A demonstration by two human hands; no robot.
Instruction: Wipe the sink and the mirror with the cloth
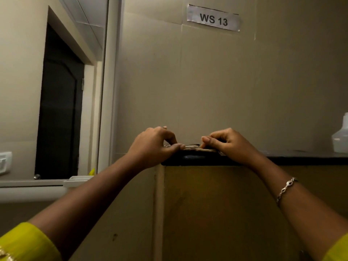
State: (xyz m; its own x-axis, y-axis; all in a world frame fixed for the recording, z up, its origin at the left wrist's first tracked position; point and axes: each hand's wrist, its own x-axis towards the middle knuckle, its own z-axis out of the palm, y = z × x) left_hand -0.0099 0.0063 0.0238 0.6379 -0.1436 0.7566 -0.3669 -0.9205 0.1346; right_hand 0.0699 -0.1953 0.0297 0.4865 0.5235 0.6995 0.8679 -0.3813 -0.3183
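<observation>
On the far left is the mirror (52,87), with a pale frame. It shows a dark door. Below it there is a white shelf (32,185) with a little white tray (79,178) and something yellow, too small to tell what.

Next comes the left hand (154,146), reaching up from a yellow sleeve (26,243). Its thumb and fingers are pinched shut on the left end of a striped cloth (192,146). The cloth lies flat on a black ledge (291,159), on top of a brown cabinet (216,213).

The right hand (227,146) is close beside the left one. Its fingers are curled down on the right end of the cloth, gripping it. That wrist has a silver bracelet (286,188).

High on the wall is a paper sign (213,18) that says WS 13. At the far right, a white bottle (341,138) stands on the ledge, well apart from the hands.

The sink is not in sight.
</observation>
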